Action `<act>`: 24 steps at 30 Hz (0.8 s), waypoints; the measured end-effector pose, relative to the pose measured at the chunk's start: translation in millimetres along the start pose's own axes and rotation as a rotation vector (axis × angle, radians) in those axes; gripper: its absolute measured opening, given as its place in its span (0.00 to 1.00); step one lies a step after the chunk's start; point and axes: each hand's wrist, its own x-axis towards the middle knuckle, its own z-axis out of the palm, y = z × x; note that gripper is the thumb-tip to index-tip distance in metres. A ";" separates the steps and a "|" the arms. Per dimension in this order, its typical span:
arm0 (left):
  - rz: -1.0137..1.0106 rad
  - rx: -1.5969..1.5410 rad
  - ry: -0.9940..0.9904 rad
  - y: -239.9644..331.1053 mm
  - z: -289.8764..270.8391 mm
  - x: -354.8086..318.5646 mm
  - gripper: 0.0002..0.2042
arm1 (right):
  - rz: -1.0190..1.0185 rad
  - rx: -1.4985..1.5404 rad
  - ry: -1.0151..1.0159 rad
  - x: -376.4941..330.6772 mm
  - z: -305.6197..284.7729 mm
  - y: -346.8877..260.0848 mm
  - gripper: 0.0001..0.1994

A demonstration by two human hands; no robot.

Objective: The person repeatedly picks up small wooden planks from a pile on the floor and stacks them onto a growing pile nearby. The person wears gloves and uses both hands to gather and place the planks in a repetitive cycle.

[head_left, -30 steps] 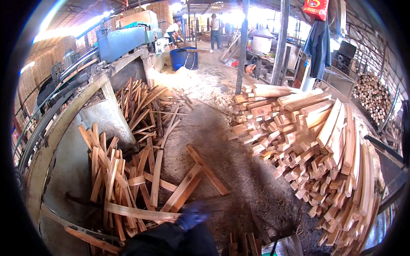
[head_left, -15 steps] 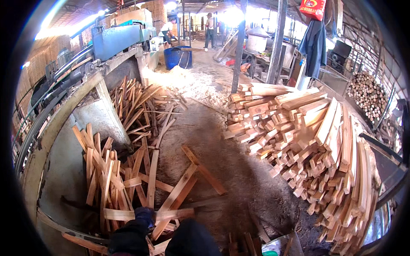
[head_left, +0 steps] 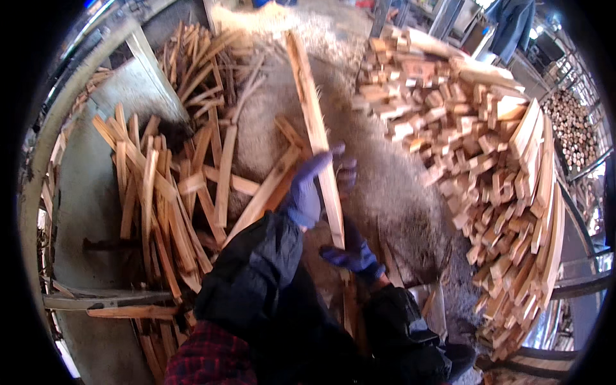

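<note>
A long, pale wooden strip (head_left: 313, 109) with a splintered edge stands on a slant in front of me, its far end pointing up and away. My left hand (head_left: 307, 196), in a purple-blue glove, is closed round its middle, thumb across the near side and fingertips showing beyond the far edge. Lower down, my right hand (head_left: 356, 256), gloved alike, is closed at the strip's near end. Part of its grip is hidden by the wood. Beneath my left forearm, other strips (head_left: 263, 192) lie crossed on the floor.
Loose wooden strips (head_left: 170, 218) lean in a heap at left, against a pale metal panel (head_left: 83, 212). A large stack of cut wood (head_left: 487, 154) fills the right side. Sawdust (head_left: 256, 19) covers the floor at the back. Round logs (head_left: 570, 125) are piled far right.
My view has tipped downward. My left hand has come up from the low left heap and now holds a strip upright. My right hand has come into view at its lower end.
</note>
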 end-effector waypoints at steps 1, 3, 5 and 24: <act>-0.013 -0.007 0.018 -5.8 -2.8 0.7 0.26 | 0.014 -0.100 0.096 -1.9 9.3 0.4 0.48; -0.035 -0.114 0.043 -14.8 -14.5 2.8 0.27 | 0.014 -0.240 0.199 -8.7 18.9 6.4 0.48; -0.088 -0.251 0.190 -21.1 -31.2 2.0 0.26 | -0.004 -0.287 0.240 -12.9 22.7 14.6 0.51; -0.580 0.037 0.249 -99.9 -129.7 -10.3 0.18 | 0.496 -0.457 0.406 -122.8 36.8 61.0 0.44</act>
